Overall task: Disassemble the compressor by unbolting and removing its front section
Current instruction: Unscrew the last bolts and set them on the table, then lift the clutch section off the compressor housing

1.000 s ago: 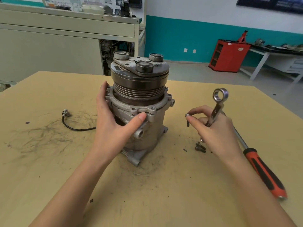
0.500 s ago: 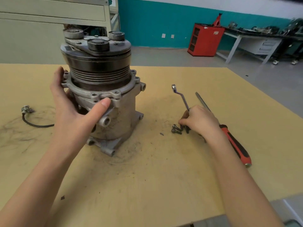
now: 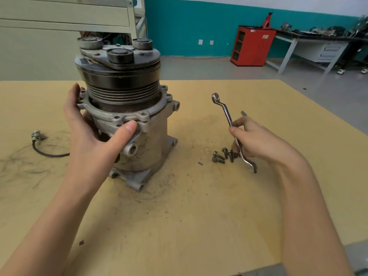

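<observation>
The left hand (image 3: 93, 138) and right hand (image 3: 258, 140) are bare, with short, plain nails (image 3: 130, 127).

The compressor (image 3: 127, 116) stands on the tabletop (image 3: 179, 226); a cable (image 3: 45, 150) lies left of it, bolts (image 3: 224, 155) and wrench (image 3: 229, 120) to its right.

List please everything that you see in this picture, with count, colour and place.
table: one, yellow, under everything
compressor: one, grey metal with dark pulley, upright on it
bolts: at least four, dark, loose, right of the compressor
wrench: one, silver, held beside the bolts
cable with connector: one, dark, on the table at far left
cabinet: one, red, on the floor behind
workbench: one, pale, back right
left hand: one, grips the compressor's flange
right hand: one, holds the wrench
</observation>
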Motion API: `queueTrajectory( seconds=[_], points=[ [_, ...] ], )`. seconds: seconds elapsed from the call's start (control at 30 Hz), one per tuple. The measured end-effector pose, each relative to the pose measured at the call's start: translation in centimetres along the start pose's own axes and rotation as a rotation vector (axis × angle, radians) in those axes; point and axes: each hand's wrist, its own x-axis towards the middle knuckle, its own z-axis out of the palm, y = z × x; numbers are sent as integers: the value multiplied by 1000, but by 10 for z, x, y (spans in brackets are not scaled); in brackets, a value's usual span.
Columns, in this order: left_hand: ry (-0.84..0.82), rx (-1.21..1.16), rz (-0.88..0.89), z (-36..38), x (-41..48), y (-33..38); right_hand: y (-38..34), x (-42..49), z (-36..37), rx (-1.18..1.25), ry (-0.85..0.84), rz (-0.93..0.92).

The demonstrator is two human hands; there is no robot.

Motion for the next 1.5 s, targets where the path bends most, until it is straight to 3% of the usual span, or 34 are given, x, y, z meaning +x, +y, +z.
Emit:
queueTrajectory(
  seconds=[0.1, 0.33, 0.57, 0.87, 0.97, 1.07, 1.13, 1.17, 1.3, 1.5],
  points=[
    [-4, -3, 3, 0, 0, 0, -12, -7, 12, -5, 43, -64],
    [-20, -21, 11, -1, 1, -3, -16, -9, 67, -481, 67, -84],
    [-14, -5, 20, 0, 1, -3, -23, -14, 90, -695, 154, -125],
    [3, 41, -28, -1, -1, 3, -29, -16, 91, -900, 83, -115],
    [3, 51, -59, -1, -1, 5, -29, -18, 79, -749, 214, -187],
    [13, 42, -95, -1, -2, 9, -47, -17, 60, -185, 422, -412],
    [7, 34, -120, -1, -3, 12, -71, -14, 43, 249, 314, -530],
    [2, 26, -137, -1, -2, 14, -84, -12, 37, 348, 198, -560],
    [14, 68, -149, -7, 14, 30, -126, 3, 32, 265, -155, -607],
    [-190, 99, -149, -27, 66, 53, -135, 23, 44, 351, -349, -570]
  ],
)
